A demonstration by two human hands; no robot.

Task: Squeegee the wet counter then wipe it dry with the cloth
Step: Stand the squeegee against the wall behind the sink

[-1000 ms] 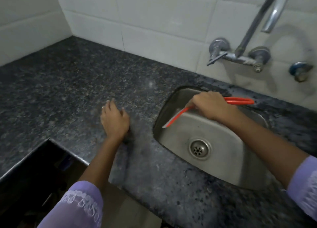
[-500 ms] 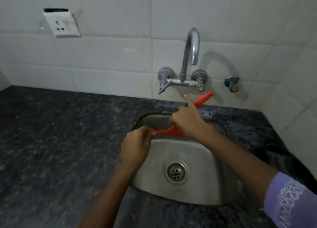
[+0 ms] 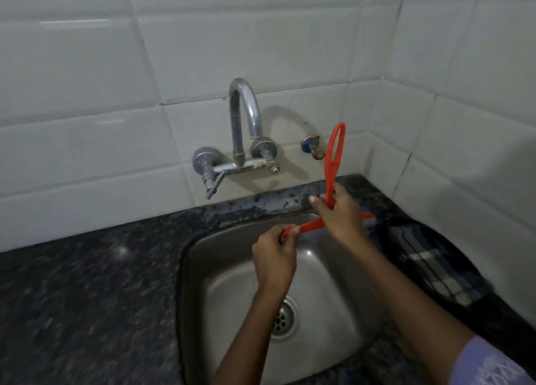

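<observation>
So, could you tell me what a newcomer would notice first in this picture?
The bright orange squeegee stands out, held over the steel sink with its handle upright by the right hand, while the left hand pinches its blade end. A dark checked cloth lies on the counter right of the sink.

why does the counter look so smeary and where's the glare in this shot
Head view: motion blur smears the dark counter at left; soft glare streaks sit on the white wall tiles; the tap casts a shadow rightward; wide-angle bends the tile lines.

Steel sink, drain, wall tap, white tiles
</observation>
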